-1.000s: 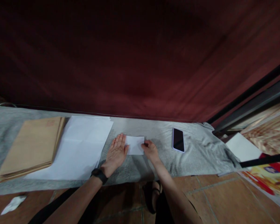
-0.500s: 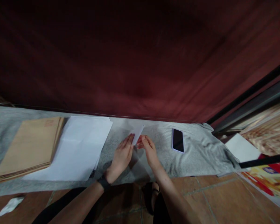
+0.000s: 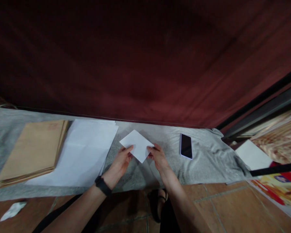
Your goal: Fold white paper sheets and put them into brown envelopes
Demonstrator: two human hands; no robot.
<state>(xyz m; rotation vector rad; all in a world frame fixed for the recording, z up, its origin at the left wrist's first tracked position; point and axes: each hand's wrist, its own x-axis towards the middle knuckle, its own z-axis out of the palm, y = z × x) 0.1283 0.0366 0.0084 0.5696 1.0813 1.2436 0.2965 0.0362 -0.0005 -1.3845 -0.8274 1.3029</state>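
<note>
A small white piece of paper (image 3: 137, 144), apparently folded, is held between both hands above the grey cloth (image 3: 199, 171). My left hand (image 3: 122, 159) pinches its left lower edge, thumb on top. On the opposite side, my right hand (image 3: 157, 156) grips the right corner, also with the thumb over the paper and the fingers underneath. Left of my hands lies a stack of large white sheets (image 3: 87, 149). Brown envelopes (image 3: 34, 149) rest partly over that stack.
A phone (image 3: 186, 146) in a pale purple case lies right of my hands. Dark red fabric (image 3: 145, 64) hangs behind the cloth. At the right are a black metal frame (image 3: 264, 103) and a colourful box (image 3: 281, 191). A crumpled white scrap (image 3: 13, 210) lies on the tiled floor.
The white paper was tilted nearly edge-on and now faces up flatter. My right hand, loosely curled beside it before, now grips it; my left hand has shifted slightly left and down.
</note>
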